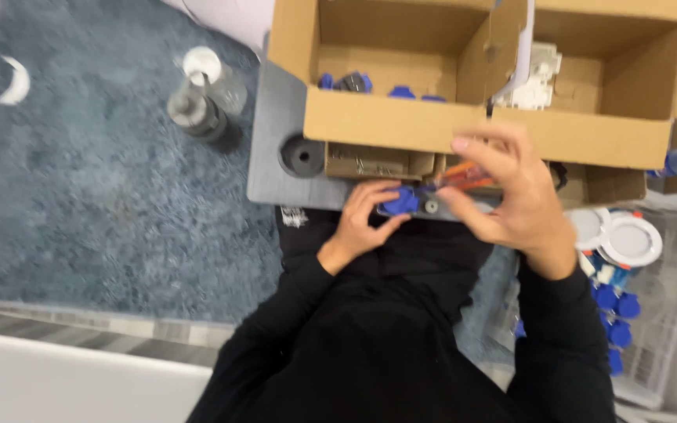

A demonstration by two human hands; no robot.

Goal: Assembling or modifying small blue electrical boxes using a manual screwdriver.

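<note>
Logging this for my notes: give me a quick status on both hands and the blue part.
Left hand pinching blue part at grey board edge. Right hand gripping orange-handled tool beside it. Cardboard box close behind; nothing blocking.

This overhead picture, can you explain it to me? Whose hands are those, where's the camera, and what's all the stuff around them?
There is no machine here: a person wears a camera on their head, looking down at their own lap. The left hand pinches a small blue plastic part. The right hand holds an orange-handled tool, blurred, probably a screwdriver. They work over a grey board. Beyond sits an open cardboard box holding more blue parts. Two bottles stand on the blue carpet; round white fixtures lie at the person's right.
</note>
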